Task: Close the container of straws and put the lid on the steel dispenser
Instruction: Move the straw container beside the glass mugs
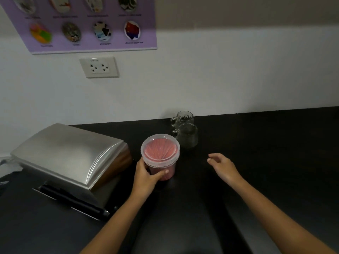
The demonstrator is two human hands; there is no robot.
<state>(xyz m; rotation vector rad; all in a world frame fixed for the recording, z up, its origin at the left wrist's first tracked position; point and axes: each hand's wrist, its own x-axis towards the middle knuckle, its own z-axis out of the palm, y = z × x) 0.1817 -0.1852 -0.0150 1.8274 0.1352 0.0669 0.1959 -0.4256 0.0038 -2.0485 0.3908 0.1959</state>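
Observation:
A clear round container of pink straws (160, 154) stands on the black counter (256, 143), with its clear lid sitting on top. My left hand (146, 176) is wrapped around the container's lower side. My right hand (222, 166) hovers to the right of the container, apart from it, fingers loosely spread and holding nothing. The steel dispenser (71, 154) sits to the left of the container, its curved steel lid resting on top and a dark slot at its front.
Two glass mugs (185, 131) stand just behind and to the right of the container, near the wall. A wall socket (100, 67) and a purple poster (88, 22) hang above. A dark object lies at the far left edge.

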